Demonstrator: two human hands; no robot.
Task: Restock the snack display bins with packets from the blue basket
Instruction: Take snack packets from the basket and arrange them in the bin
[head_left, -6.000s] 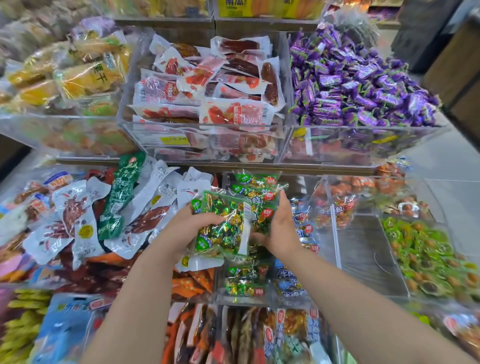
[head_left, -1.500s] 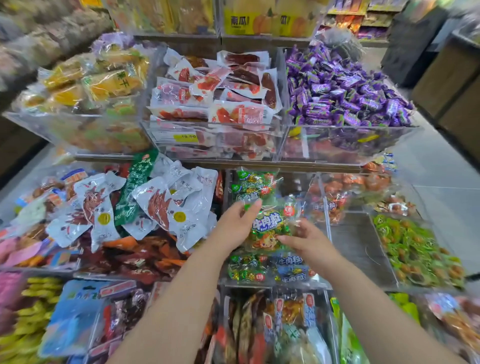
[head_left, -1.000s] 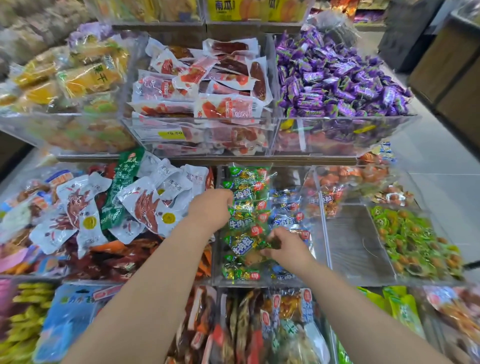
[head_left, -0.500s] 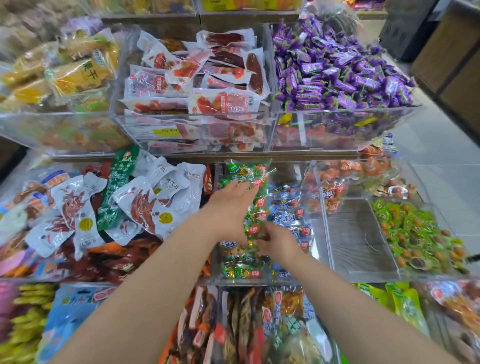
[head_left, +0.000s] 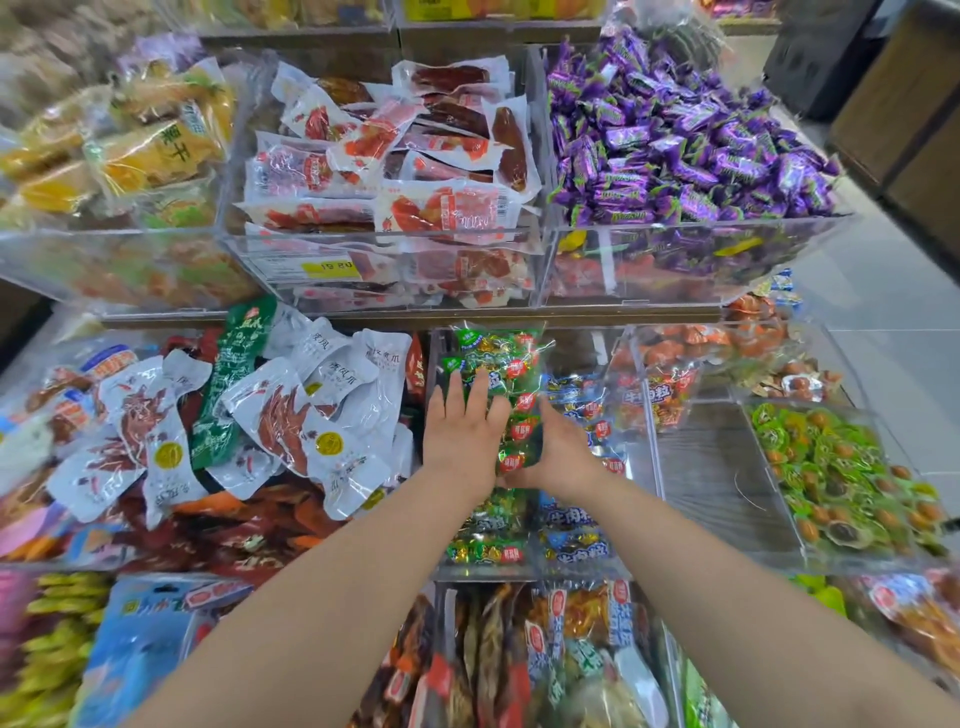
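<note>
Green packets (head_left: 506, 364) lie stacked in the clear bin (head_left: 647, 467) mid-frame, with blue packets (head_left: 571, 525) at their 3 o'clock. Our left hand (head_left: 462, 436) rests flat on them, fingers straight, grasping nothing. Our right hand (head_left: 563, 452) touches their 3 o'clock side, fingers hidden, so we cannot tell its grip.

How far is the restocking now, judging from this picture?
Done: green packets line the middle bin. In hand: the left hand presses flat on them, the right hand pushes against their side. Left: the compartment to the right shows bare floor. Blue basket: out of view.
</note>
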